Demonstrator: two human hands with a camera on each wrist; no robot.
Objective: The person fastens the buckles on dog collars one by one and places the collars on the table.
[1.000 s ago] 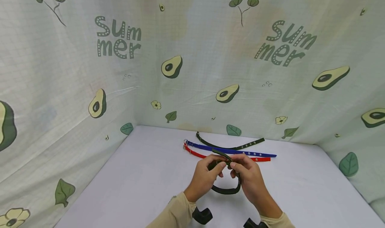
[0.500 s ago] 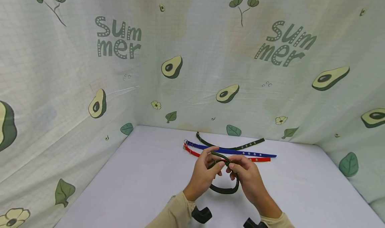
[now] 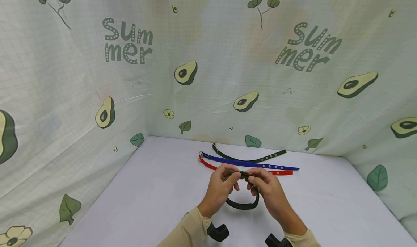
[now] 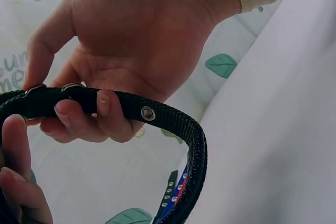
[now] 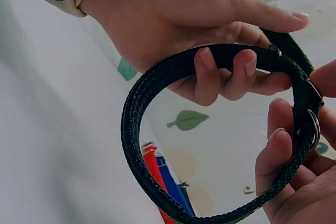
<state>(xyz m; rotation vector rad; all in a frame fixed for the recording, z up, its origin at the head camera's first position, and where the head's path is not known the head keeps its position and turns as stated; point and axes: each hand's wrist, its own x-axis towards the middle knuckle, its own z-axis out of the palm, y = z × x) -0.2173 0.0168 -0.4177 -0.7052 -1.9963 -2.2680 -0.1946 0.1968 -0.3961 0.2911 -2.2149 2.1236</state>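
A dark green pet collar (image 3: 242, 205) is bent into a loop between both hands in the head view. My left hand (image 3: 219, 187) pinches it by its metal fittings, and my right hand (image 3: 269, 189) grips the other side of the join. In the left wrist view, a metal eyelet (image 4: 148, 113) shows on the strap beside the left fingers. The right wrist view shows the buckle (image 5: 315, 93) and a D-ring (image 5: 315, 129) at the left fingers. There the right fingers curl round the band, thumb stretched along the strap's end (image 5: 286, 43). Fingers partly hide the join.
Behind the hands, a red collar (image 3: 282, 173), a blue collar (image 3: 273, 166) and another dark green collar (image 3: 270, 156) lie side by side on the white table (image 3: 156, 189). A printed curtain (image 3: 211, 95) stands along the table's back and sides.
The collar's loose end, which stuck up between the hands, is now folded down along the band. My left fingers rose to it, then came down. The right hand has barely moved.
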